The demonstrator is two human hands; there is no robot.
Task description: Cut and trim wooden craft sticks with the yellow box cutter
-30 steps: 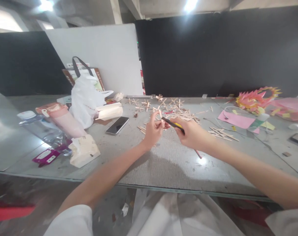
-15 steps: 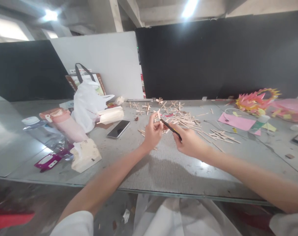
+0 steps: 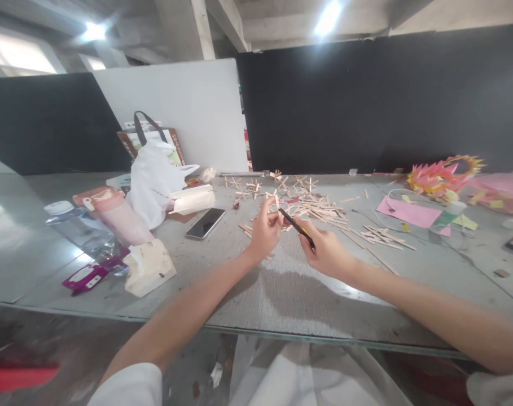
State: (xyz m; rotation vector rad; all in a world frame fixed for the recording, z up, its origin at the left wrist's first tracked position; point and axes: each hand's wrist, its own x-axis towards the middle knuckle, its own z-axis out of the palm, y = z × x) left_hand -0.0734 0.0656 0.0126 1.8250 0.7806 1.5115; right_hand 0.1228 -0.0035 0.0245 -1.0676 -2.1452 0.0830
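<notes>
My left hand (image 3: pixel 265 230) is closed, pinching a small piece made of wooden sticks (image 3: pixel 276 199) above the table. Its exact shape is partly hidden by the fingers. My right hand (image 3: pixel 324 248) wraps round a slim black tool with a yellow strip, which looks like a utility knife (image 3: pixel 296 226). The knife's front end points up and left, close to the left fingertips; whether it touches the wood I cannot tell. Behind both hands lies a loose pile of flat wooden sticks (image 3: pixel 324 210). Several crossed-stick pieces (image 3: pixel 253 188) stand or lie at the back.
On the left are a phone (image 3: pixel 205 223), a tissue pack (image 3: pixel 151 268), a purple packet (image 3: pixel 84 278), a water bottle (image 3: pixel 76 231), a pink tumbler (image 3: pixel 116 211) and a white plastic bag (image 3: pixel 151 183). Rightward lie pink paper (image 3: pixel 408 213), a cable and a spiky paper decoration (image 3: pixel 429 179).
The view has shifted slightly. Both hands stay close together, with the knife still at the left fingertips; the right hand has moved slightly.
</notes>
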